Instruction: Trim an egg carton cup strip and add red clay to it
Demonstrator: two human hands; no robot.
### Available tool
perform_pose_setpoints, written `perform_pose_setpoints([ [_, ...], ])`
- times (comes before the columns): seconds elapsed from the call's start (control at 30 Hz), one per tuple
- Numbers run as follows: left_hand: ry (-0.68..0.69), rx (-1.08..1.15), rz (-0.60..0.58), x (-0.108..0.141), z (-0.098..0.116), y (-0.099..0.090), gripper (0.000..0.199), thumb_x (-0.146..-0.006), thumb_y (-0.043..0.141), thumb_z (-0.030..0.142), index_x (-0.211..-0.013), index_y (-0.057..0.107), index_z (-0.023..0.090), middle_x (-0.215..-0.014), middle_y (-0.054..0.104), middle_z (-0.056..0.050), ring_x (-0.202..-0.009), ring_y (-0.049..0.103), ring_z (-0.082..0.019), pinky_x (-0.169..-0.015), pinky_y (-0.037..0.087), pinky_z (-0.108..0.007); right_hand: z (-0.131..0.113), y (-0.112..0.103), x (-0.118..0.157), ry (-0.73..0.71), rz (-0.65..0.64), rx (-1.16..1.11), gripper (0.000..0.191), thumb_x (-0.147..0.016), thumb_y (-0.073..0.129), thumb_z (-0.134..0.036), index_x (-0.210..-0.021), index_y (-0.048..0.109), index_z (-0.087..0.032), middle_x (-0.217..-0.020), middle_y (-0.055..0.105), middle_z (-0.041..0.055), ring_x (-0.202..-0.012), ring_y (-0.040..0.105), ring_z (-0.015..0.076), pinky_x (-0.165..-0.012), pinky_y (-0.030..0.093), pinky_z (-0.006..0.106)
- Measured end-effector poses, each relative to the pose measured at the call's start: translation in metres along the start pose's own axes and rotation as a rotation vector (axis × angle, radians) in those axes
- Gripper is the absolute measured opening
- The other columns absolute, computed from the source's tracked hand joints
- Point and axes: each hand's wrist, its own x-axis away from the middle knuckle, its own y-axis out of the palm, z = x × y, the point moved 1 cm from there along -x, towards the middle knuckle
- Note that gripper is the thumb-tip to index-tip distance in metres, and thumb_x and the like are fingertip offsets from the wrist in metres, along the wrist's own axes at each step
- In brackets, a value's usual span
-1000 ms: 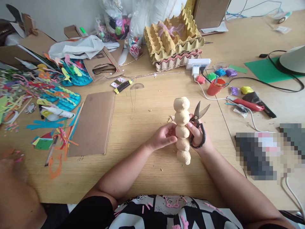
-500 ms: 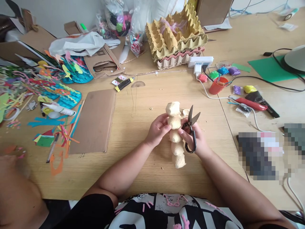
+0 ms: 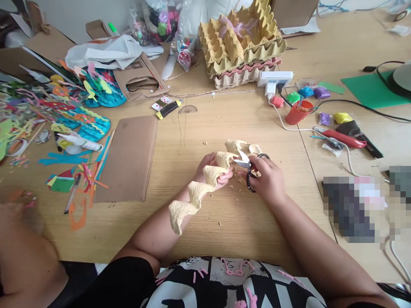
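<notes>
A pale yellow strip of egg carton (image 3: 204, 182), a row of several cups, slants across the middle of the desk, held in the air. My left hand (image 3: 221, 176) is closed around it from behind, with the fingers partly hidden by the cups. My right hand (image 3: 269, 177) grips black-handled scissors (image 3: 244, 162), whose blades point left and touch or overlap the strip's edge near its upper end. Just beyond the scissors lies a small carton scrap (image 3: 255, 149). Tiny crumbs of carton are scattered on the wood below.
Stacked egg trays (image 3: 244, 51) stand at the back beside a power strip (image 3: 275, 78). A cardboard sheet (image 3: 126, 158) lies left, near coloured paper scraps and glue bottles. An orange cup (image 3: 297, 113) and a red utility knife (image 3: 346, 139) are right. Another person's arm (image 3: 25, 248) rests far left.
The strip has turned from upright to slanting, its lower end swung left, and its edge now faces the scissors. My right hand has let go of the strip and brought the blades to it.
</notes>
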Motion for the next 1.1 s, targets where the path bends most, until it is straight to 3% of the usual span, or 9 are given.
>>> perform_pose_setpoints([
  [0.17, 0.0, 0.009, -0.051, 0.0016, -0.002, 0.0017, 0.038, -0.091, 0.064, 0.054, -0.084, 0.066, 0.017, -0.062, 0.052, -0.001, -0.045, 0.043, -0.009, -0.037, 0.03, -0.016, -0.0055, -0.0038, -0.0002, -0.047, 0.013, 0.104, 0.018, -0.1, 0.072, -0.033, -0.113, 0.074, -0.02, -0.074, 0.072, 0.0028, -0.066, 0.064, 0.0202, -0.064, 0.045, 0.031],
  [0.63, -0.023, 0.039, -0.078, 0.002, 0.0004, 0.0003, 0.038, -0.092, 0.061, 0.052, -0.08, 0.064, 0.016, -0.059, 0.051, -0.002, -0.043, 0.041, -0.008, -0.034, 0.027, -0.015, -0.0061, -0.005, 0.001, -0.047, 0.017, 0.174, 0.022, -0.102, 0.072, -0.04, -0.109, 0.078, -0.021, -0.071, 0.073, 0.0026, -0.066, 0.065, 0.0193, -0.065, 0.042, 0.031],
  [0.87, 0.004, 0.058, -0.036, 0.0029, 0.0013, 0.0017, 0.035, -0.095, 0.059, 0.05, -0.08, 0.061, 0.018, -0.061, 0.051, -0.001, -0.043, 0.041, -0.009, -0.035, 0.026, -0.016, -0.0036, -0.0049, 0.0026, -0.046, -0.002, 0.203, 0.019, -0.101, 0.072, -0.038, -0.11, 0.079, -0.022, -0.073, 0.075, 0.0032, -0.065, 0.066, 0.0196, -0.064, 0.04, 0.031],
  [1.0, 0.011, 0.053, -0.028, 0.0024, 0.0012, -0.0003, 0.035, -0.092, 0.062, 0.052, -0.081, 0.061, 0.018, -0.06, 0.05, 0.0, -0.043, 0.042, -0.01, -0.036, 0.025, -0.017, -0.0011, -0.0027, 0.0051, 0.042, -0.047, 0.153, 0.02, -0.101, 0.071, -0.04, -0.108, 0.079, -0.023, -0.07, 0.074, 0.0026, -0.062, 0.065, 0.0186, -0.062, 0.038, 0.03],
  [1.1, 0.035, -0.032, -0.061, 0.002, 0.0003, -0.0005, 0.037, -0.083, 0.07, 0.054, -0.081, 0.064, 0.018, -0.061, 0.055, -0.001, -0.044, 0.044, -0.011, -0.038, 0.029, -0.02, 0.0006, -0.0004, 0.005, 0.23, -0.094, -0.027, 0.027, -0.099, 0.07, -0.048, -0.106, 0.077, -0.023, -0.068, 0.069, 0.0005, -0.057, 0.059, 0.0161, -0.059, 0.039, 0.028],
])
